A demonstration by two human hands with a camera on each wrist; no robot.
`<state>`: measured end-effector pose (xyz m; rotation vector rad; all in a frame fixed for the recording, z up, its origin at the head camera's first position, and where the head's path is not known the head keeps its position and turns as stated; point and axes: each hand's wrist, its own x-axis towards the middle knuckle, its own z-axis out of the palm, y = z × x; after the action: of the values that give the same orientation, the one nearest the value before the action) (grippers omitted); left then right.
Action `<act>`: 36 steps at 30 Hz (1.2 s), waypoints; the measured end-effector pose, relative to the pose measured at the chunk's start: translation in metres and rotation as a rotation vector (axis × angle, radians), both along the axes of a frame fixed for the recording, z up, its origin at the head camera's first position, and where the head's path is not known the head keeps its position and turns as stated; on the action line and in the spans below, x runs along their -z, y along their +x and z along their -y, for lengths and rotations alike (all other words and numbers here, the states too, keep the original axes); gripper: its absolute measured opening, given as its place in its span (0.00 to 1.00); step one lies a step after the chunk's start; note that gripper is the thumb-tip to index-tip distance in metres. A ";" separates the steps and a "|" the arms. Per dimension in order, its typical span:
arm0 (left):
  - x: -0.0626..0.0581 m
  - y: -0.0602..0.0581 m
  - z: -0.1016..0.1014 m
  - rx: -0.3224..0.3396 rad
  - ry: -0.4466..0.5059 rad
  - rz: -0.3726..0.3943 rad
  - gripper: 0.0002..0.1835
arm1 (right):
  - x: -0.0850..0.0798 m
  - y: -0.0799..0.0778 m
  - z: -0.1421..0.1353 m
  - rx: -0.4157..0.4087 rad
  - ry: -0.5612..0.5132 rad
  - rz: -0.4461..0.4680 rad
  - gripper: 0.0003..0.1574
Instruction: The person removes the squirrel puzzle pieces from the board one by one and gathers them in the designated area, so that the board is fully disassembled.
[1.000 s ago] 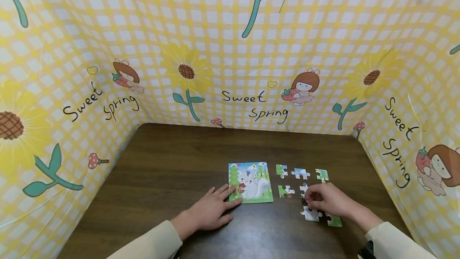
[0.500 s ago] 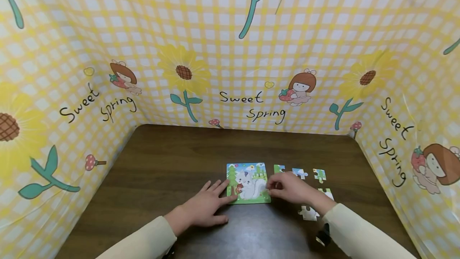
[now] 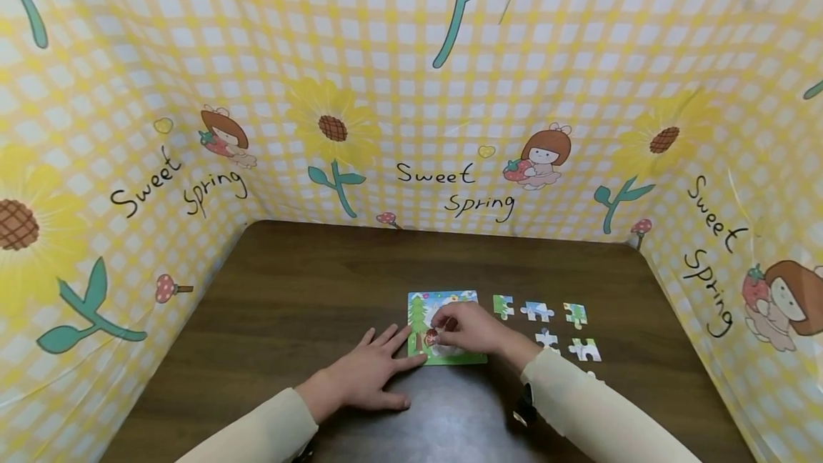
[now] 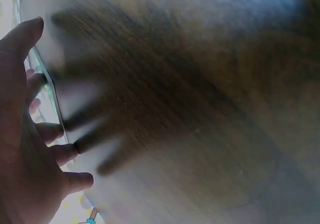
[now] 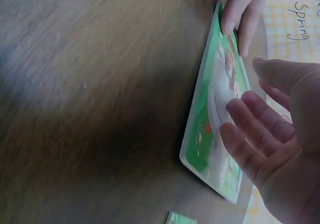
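Observation:
A square board (image 3: 418, 311) with a squirrel-and-trees picture lies on the table. My left hand (image 3: 376, 374) is spread, palm down, fingertips touching the board's left edge. Over the middle of the picture hovers my right hand (image 3: 472, 331), covering part of the squirrel. In the right wrist view, the right hand (image 5: 285, 144) has loosely bent fingers, the thumb apart from them, and I see nothing held. Right of the board lie several loose jigsaw pieces, among them a green one (image 3: 504, 308), a blue-and-white one (image 3: 536, 311) and a green-and-white one (image 3: 585, 350). My right forearm hides others.
The dark wooden table (image 3: 308, 270) is enclosed on three sides by a yellow checked cloth (image 3: 386, 41) printed with sunflowers and "Sweet Spring". A piece's corner (image 5: 182, 218) shows beside the board in the right wrist view.
My right hand has moved left from above the loose pieces, past the board's right edge, to over the picture. The left hand stays at the board's left edge.

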<state>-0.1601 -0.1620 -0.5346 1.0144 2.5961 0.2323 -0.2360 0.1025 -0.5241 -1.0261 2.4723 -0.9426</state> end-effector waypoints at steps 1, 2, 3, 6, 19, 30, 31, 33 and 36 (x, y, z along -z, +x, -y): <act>0.000 0.000 0.000 0.001 -0.002 -0.004 0.40 | 0.000 0.000 0.002 -0.001 0.003 -0.002 0.10; 0.000 0.000 -0.001 0.001 -0.003 -0.006 0.40 | 0.000 0.001 0.004 -0.005 0.007 -0.011 0.10; 0.000 0.000 -0.001 0.000 -0.005 -0.008 0.40 | 0.000 0.001 0.005 -0.006 0.012 -0.017 0.09; 0.001 0.000 -0.002 -0.003 -0.008 -0.012 0.40 | 0.002 0.001 0.007 -0.004 0.028 -0.025 0.08; 0.002 -0.003 -0.002 -0.007 -0.036 -0.002 0.41 | 0.009 0.001 0.011 0.015 0.014 -0.017 0.05; -0.003 -0.002 0.001 0.019 -0.010 0.033 0.41 | 0.013 0.005 0.015 -0.001 0.025 -0.055 0.06; -0.002 -0.002 0.002 0.023 -0.005 0.038 0.41 | 0.013 0.005 0.015 0.000 0.028 -0.056 0.06; -0.001 -0.002 0.003 0.029 0.003 0.047 0.40 | 0.013 0.006 0.015 0.002 0.030 -0.057 0.06; 0.000 -0.002 0.003 0.037 0.000 0.045 0.40 | 0.012 0.007 0.016 0.003 0.024 -0.048 0.06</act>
<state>-0.1622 -0.1646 -0.5348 1.0436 2.5351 0.2428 -0.2288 0.0866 -0.5366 -1.0491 2.5189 -0.8966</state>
